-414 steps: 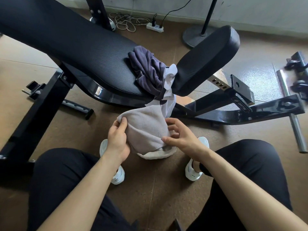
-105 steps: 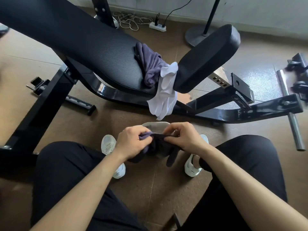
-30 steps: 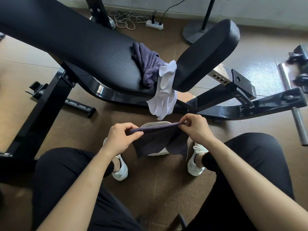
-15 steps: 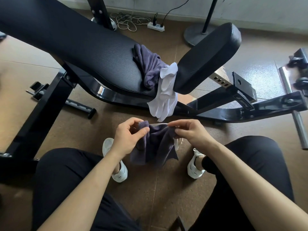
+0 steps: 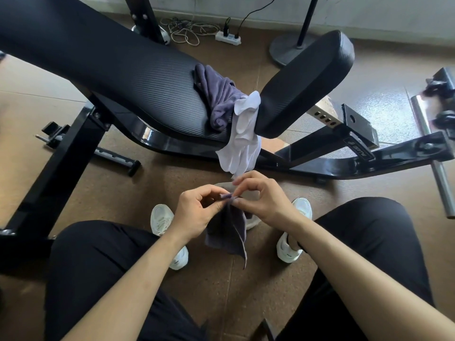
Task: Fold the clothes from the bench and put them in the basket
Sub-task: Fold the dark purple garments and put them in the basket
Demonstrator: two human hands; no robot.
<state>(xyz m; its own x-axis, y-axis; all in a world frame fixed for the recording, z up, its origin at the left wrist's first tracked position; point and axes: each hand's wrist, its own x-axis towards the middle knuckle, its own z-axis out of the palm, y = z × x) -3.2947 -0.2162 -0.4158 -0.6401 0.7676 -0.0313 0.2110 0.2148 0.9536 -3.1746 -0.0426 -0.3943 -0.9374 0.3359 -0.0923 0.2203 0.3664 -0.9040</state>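
I log left hand [image 5: 197, 212] and right hand [image 5: 263, 200] each pinching the top corners of the cloth [image 5: 229, 235] together, its body hanging loose above the floor [image 5: 209, 286]; risk: the thin pinch slips and the fold opens or drops.

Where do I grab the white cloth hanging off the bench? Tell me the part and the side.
Pinch the free lower end of the white cloth: it hangs off the bench, top caught between the seat pad and a purple cloth. Come from the near side, below.
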